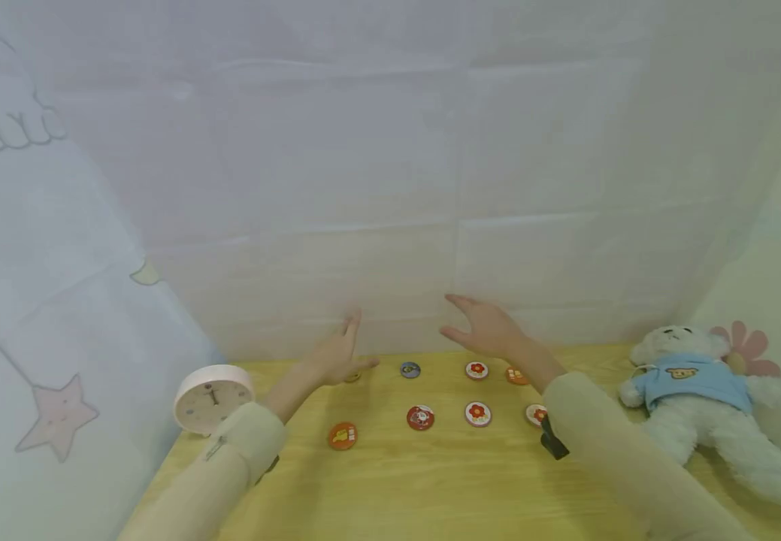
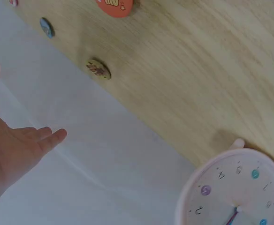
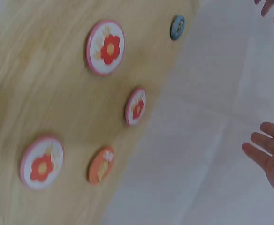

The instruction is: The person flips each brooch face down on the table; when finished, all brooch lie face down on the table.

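My left hand (image 1: 336, 360) is raised above the back of the wooden table (image 1: 390, 488), fingers extended and holding nothing. Beneath it, a yellowish round badge (image 2: 98, 69) lies near the back edge, mostly hidden by the hand in the head view. My right hand (image 1: 491, 329) hovers farther right, its fingers spread and nothing in them. Several round badges lie apart on the wood: a blue badge (image 1: 410, 370), a red badge (image 1: 420, 418), an orange badge (image 1: 343, 436), white badges with red flowers (image 1: 478, 414), and another orange badge (image 3: 101, 165) partly behind my right forearm.
A pale pink clock (image 1: 214, 398) stands at the table's left edge, partly behind my left sleeve. On the right sits a white plush toy (image 1: 691, 391) in a blue top. A pale sheet (image 1: 390, 188) hangs behind the table, with printed cloth (image 1: 45, 300) on the left.
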Motion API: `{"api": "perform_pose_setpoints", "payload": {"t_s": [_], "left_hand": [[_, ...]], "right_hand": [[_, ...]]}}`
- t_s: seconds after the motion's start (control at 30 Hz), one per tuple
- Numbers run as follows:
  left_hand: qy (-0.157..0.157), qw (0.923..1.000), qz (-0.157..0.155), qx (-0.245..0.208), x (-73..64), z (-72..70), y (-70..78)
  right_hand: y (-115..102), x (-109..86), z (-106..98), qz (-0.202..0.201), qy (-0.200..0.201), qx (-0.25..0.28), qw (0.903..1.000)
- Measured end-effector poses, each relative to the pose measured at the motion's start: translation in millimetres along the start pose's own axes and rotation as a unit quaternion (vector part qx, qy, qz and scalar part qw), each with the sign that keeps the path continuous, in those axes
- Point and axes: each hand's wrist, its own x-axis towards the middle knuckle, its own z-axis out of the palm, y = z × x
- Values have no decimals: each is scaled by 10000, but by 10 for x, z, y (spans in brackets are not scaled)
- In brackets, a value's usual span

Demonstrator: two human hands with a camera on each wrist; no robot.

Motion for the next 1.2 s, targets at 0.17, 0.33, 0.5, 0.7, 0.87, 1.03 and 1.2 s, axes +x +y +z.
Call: {"api": "perform_pose_setpoints", "payload": {"t_s": [0.17, 0.33, 0.5, 0.7, 0.87, 1.03, 1.2], "left_hand": [[-543, 9980, -133, -303, -23, 175, -211], [-521, 9952, -496, -658, -64, 389, -357], [-297, 9933, -625, -928, -83, 556, -434], [-479, 9829, -747, -1615, -151, 829, -515], [-532, 9800, -588, -1826, -176, 946, -523], [-130, 9897, -553, -1313, -146, 909, -477], [-92, 9918, -724, -1050, -102, 905, -460]], "right_hand": [[-333, 237, 531, -286, -614, 279, 9973], [-676, 468, 1024, 153, -1154, 458, 9921], [-929, 672, 1366, 286, -1013, 158, 9943], [-1096, 664, 1567, 356, -885, 185, 9953], [-1104, 623, 1690, 383, -887, 358, 9947], [-1090, 645, 1709, 331, -773, 289, 9960], [-1063, 602, 1733, 520, -819, 419, 9944]]}}
